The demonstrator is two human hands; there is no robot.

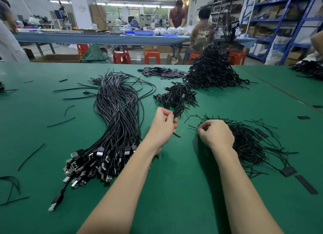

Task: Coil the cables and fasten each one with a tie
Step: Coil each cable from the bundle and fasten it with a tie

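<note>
Nearest the person, a thick bundle of uncoiled cables lies on the green table, USB plugs fanned toward the near edge, so most of the work looks still ahead. The left hand grips a small coiled cable, fingers curled round it, one end sticking out below the fist; no tie on it that I can make out. The right hand rests at the near edge of the loose pile of ties, fingertips pinched together, probably on one tie, though it is too thin to confirm. Beyond the hands sits a small heap of finished coils, then a big mound of finished coils and flat black strips. Stray ties litter the table but nothing blocks either hand. Far back, people work at another bench.
</note>
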